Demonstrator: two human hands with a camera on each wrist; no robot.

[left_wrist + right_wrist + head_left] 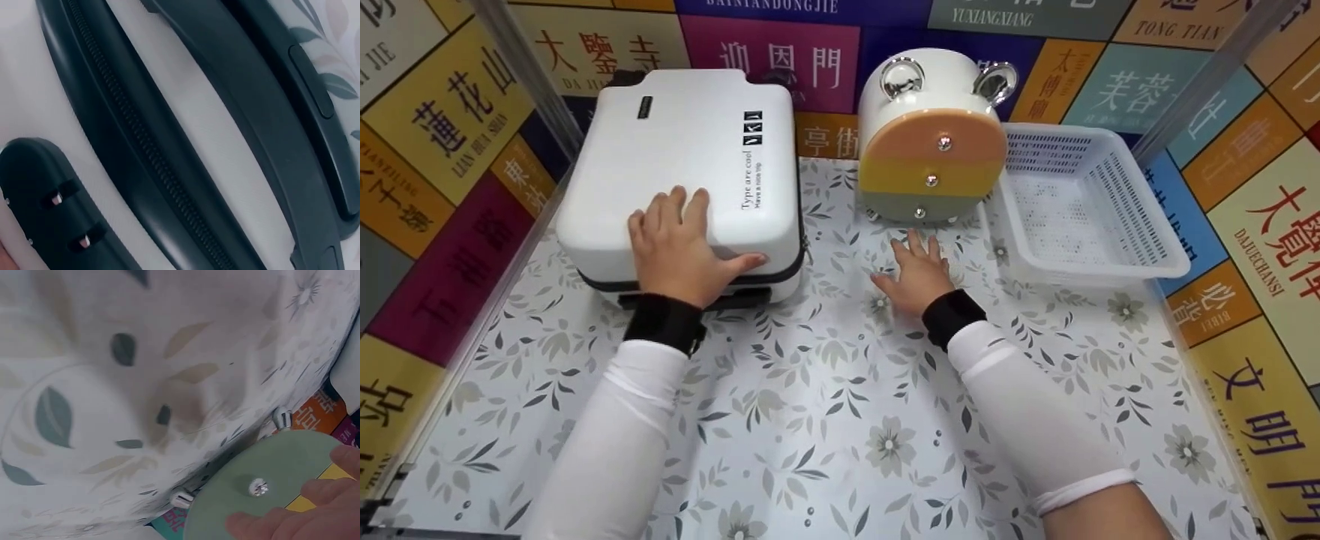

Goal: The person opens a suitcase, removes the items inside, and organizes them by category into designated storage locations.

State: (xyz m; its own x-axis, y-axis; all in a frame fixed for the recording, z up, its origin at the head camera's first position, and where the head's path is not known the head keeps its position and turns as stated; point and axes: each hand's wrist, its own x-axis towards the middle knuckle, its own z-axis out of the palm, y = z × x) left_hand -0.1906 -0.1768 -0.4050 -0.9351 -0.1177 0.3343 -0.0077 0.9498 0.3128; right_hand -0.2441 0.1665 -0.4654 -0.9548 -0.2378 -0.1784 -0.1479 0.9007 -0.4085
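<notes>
Left hand [679, 251] lies flat, grip relaxed, on one white hard-shell suitcase [682, 172] with black zipper, left of the single tri-coloured drawer box [931, 150]. Right hand [916, 274] spreads open on the worktop [825, 420] before it. One white basket [1091, 202] sits right.

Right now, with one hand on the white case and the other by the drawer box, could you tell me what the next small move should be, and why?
Probably slide the right hand forward to the lowest green drawer. Its fingers lie flat on the table, just short of the knob, gripping nothing, while the left hand rests open on the white case.
</notes>
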